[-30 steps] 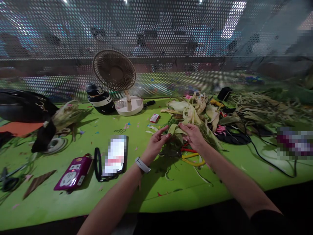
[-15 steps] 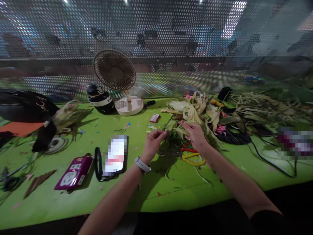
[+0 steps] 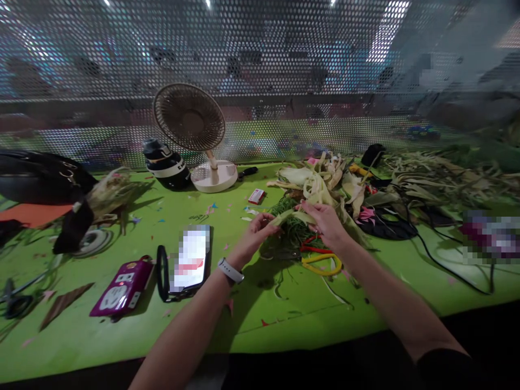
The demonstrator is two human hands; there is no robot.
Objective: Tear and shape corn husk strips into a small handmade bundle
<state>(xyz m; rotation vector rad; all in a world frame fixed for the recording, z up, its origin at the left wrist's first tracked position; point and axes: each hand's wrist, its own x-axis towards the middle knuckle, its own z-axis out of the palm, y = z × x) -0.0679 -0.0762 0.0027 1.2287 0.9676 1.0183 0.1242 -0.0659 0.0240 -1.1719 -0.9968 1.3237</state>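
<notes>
Between my two hands stretches a pale green strip of corn husk (image 3: pixel 290 215). The fingers of my left hand (image 3: pixel 257 232) pinch its left end, and my right hand (image 3: pixel 325 222) grips the right end. Dark green stringy plant matter (image 3: pixel 296 232) lies just beneath the strip. Below my right hand rest scissors with yellow handles (image 3: pixel 322 265) and a red-handled tool (image 3: pixel 314 249); their metal parts lie in shadow. Behind my hands is a heap of dry corn husks (image 3: pixel 314 181).
A desk fan (image 3: pixel 190 116) and a black bottle (image 3: pixel 168 165) stand at the back. Left of my hands lie a phone (image 3: pixel 190 257) and a purple power strip (image 3: pixel 124 287). A small red-and-white box (image 3: pixel 256 196) sits ahead. Long dried leaves (image 3: pixel 439 173) and a black cable (image 3: pixel 430 260) are to the right.
My left hand has shifted slightly left and down, its fingers spreading a little. The husk strip now lies more drawn out between both hands.
</notes>
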